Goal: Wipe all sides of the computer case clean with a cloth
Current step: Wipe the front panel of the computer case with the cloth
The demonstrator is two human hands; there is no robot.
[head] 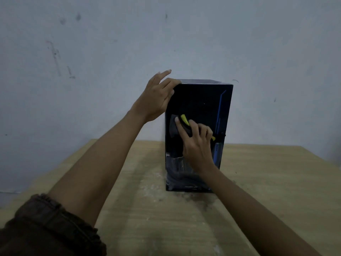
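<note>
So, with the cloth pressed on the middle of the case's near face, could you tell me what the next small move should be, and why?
Probably slide the right hand and its cloth downward along the near face of the computer case. The cloth sits about mid-height, and the lower part looks smudged, with dust on the table at its base. The left hand braces the top left corner, so the case should stay steady.

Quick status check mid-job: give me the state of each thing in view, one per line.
computer case: upright on the table, glossy face toward the camera.
cloth: dark with yellow trim, pressed flat against the case's near face.
right hand: holding the cloth against the case.
left hand: steadying the case's top left corner.
table: dusty around the case.
</note>
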